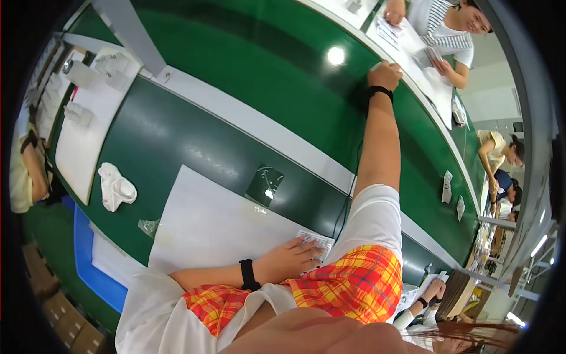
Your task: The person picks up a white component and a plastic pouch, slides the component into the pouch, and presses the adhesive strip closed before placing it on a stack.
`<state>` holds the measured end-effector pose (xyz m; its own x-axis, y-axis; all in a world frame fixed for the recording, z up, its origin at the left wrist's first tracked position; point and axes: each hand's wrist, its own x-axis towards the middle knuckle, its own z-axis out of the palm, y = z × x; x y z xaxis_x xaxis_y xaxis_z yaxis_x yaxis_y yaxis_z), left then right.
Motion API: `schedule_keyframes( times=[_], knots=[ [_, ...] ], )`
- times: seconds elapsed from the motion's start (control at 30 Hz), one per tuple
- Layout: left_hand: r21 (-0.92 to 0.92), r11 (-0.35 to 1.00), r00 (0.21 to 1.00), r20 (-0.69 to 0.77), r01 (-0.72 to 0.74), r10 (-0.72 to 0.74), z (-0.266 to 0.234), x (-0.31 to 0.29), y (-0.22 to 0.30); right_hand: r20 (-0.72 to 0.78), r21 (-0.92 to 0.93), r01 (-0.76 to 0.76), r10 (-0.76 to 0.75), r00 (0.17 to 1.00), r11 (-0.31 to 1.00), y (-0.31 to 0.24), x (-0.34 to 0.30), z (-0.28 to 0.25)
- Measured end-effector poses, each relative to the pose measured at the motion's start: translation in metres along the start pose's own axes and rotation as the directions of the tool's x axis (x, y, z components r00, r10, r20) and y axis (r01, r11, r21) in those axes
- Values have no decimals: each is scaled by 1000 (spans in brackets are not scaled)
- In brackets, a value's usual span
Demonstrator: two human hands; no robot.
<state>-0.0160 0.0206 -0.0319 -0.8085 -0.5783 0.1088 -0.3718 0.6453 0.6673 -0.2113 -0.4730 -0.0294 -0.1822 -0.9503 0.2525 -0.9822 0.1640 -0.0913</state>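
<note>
My left hand (292, 261), with a black band at the wrist, lies with its fingers stretched over a small clear packet with a white printed face (318, 243). Under both is a large white sheet (218, 224) on the dark green worktop. My right arm stretches across the green belt (259, 53). At the belt's far edge, my right hand (386, 75) has its fingers curled; a bit of something pale shows by them, too small to name. A flat clear plastic bag (265, 185) lies just beyond the sheet.
A crumpled white cloth (116, 187) and a clear plastic scrap (149, 227) lie left of the sheet. Farther left, a white board (88, 130) bears several clear packets. A grey metal post (132, 35) rises at the belt's near rail. Across the belt, a person (439, 35) handles packets.
</note>
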Motion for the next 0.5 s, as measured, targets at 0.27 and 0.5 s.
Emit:
schedule_keyframes(
  times=[0.27,0.5],
  knots=[
    [15,999,999,0,-43,43,-14,1,2,-131,316,111,-72,989,942,33,-41,-39],
    [142,984,994,21,-111,109,-21,11,-3,137,989,-143,137,981,32,84,-176,-156]
  ],
)
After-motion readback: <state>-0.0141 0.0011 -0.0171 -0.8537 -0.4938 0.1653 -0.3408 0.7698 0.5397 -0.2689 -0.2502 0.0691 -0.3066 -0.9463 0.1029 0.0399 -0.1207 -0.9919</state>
